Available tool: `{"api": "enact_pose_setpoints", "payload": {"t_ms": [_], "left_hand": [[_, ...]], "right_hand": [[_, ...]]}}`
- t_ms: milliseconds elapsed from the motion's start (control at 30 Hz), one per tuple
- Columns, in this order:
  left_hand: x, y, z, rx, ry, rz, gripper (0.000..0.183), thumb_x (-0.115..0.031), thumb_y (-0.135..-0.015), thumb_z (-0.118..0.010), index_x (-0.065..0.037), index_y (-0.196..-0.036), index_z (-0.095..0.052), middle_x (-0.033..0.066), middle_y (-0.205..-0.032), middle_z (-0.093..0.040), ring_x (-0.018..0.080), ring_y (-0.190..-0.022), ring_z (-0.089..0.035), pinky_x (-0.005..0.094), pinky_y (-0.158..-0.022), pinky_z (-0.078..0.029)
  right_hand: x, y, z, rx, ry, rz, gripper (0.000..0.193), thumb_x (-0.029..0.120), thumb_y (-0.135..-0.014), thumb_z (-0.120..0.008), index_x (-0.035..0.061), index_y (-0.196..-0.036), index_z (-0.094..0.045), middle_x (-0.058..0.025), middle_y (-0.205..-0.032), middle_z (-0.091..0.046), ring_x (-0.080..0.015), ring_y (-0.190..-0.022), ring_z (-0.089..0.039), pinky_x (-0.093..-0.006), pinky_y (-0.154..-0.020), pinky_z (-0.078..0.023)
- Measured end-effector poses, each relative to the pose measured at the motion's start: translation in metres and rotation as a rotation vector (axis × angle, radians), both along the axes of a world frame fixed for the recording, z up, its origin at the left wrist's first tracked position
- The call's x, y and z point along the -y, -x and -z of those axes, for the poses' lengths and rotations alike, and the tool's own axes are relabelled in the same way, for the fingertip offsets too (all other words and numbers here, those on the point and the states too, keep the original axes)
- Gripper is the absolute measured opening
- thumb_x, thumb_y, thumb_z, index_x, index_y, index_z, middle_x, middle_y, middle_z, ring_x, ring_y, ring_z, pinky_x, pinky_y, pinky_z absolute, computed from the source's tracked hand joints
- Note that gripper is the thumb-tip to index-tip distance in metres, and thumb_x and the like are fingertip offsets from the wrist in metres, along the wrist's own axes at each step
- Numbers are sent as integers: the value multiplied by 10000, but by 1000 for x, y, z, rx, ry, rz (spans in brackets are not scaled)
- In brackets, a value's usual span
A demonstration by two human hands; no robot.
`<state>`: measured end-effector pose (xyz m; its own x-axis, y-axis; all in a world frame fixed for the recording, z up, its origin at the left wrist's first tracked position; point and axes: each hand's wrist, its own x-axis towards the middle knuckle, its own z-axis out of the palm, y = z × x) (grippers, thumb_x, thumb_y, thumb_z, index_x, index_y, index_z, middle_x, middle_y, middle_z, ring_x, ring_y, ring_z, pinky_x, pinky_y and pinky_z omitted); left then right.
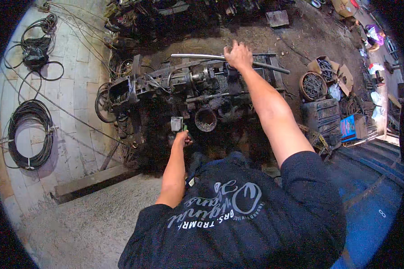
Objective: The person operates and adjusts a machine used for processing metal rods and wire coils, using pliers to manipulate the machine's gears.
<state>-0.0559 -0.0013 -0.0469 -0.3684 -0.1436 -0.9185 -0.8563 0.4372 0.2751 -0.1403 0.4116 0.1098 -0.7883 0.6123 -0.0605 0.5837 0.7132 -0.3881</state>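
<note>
My right hand (239,56) reaches across the machine and lies over a long metal rod (195,56), its fingers bent over the far side. The rod is bright to the left of the hand and darker to the right. Beneath it stands a dark, greasy machine (179,83) with shafts and a frame. Closer to my body, my left hand (185,138) is closed beside a small grey box (177,123). A bit of green shows at its fingers; what it grips is mostly hidden. Just right of that hand sits a round, rusty container (206,119) with dark contents.
Coiled black cable (30,134) lies on the pale floor at left, near a tangle of wires (35,51). A beam (94,181) runs along the lower left. At right are a basket of metal pieces (313,86), a cardboard box (325,67) and a dark crate (322,115).
</note>
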Motion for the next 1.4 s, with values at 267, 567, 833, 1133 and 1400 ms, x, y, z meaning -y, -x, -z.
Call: {"api": "enact_pose_setpoints", "payload": {"t_ms": [267, 567, 833, 1133, 1400], "left_hand": [[-5, -12, -24, -158, -12, -239, 261, -128, -907, -578, -88, -1164, -553, 46, -712, -561, 143, -538, -528, 363, -515, -572], [-9, -30, -30, -335, -125, -327, 320, -124, -909, -592, -83, -1223, -545, 41, -798, -607, 139, -591, -561, 332, -539, -545], [0, -27, -25, -379, -150, -166, 271, -132, -904, -602, -67, -1165, -579, 65, -745, -609, 145, -515, -539, 311, -463, -482], [-10, -22, -30, -384, -126, -3, 320, -151, -872, -662, -13, -1155, -608, 63, -807, -652, 134, -629, -611, 279, -518, -499], [-15, -27, -37, -472, -76, -26, 341, -165, -875, -647, -36, -1188, -608, 57, -716, -628, 122, -517, -558, 285, -455, -458]], "right_hand": [[3, 3, -1, -27, -27, -18, 620, 513, -877, -452, 53, -1289, -506, -177, -1248, -548, -337, -1187, -510, -488, -1050, -324], [6, -13, -4, -70, -57, -195, 581, 516, -914, -403, 71, -1264, -534, -175, -1223, -569, -328, -1167, -523, -452, -1040, -338], [8, -28, 18, -270, -286, -151, 409, 403, -940, -426, 69, -1032, -644, -167, -1023, -653, -337, -1022, -598, -501, -983, -374], [1, -30, 31, -301, -386, -105, 368, 347, -945, -419, 68, -960, -658, -148, -985, -663, -305, -997, -608, -508, -974, -375], [-1, -24, 22, -240, -299, -156, 429, 383, -955, -381, 48, -998, -644, -157, -1012, -662, -313, -996, -611, -470, -951, -406]]}}
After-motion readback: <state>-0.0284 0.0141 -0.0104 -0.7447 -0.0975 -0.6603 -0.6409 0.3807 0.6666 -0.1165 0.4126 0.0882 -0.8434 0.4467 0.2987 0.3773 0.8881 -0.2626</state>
